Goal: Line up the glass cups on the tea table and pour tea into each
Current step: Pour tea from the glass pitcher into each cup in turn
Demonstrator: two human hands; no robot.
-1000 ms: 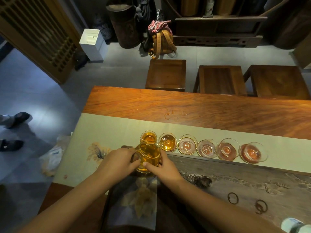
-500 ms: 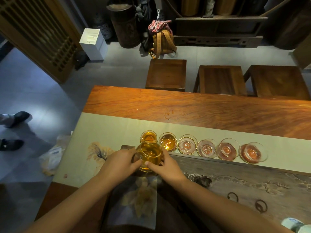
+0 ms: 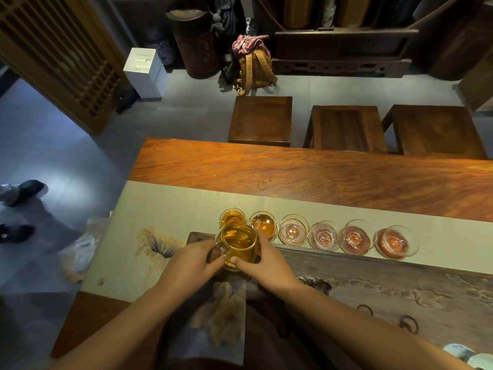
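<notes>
Head view: six glass cups (image 3: pixel 324 236) lined up on tabletop (image 3: pixel 320 180). Two leftmost hold tea, approx. four remain unfilled. Left hand (image 3: pixel 190 264) and right hand (image 3: pixel 266 263), both grips wrapped on tea pitcher (image 3: pixel 238 245), near second cup.

This looks like a traditional tea room. A long polished wooden table (image 3: pixel 320 180) carries a pale runner (image 3: pixel 170 209) and a carved tea tray (image 3: pixel 386 284), square wooden stools (image 3: pixel 261 120) line its far side, and a lattice screen (image 3: pixel 61 57) and dark carved cabinets (image 3: pixel 344 53) stand behind.
</notes>
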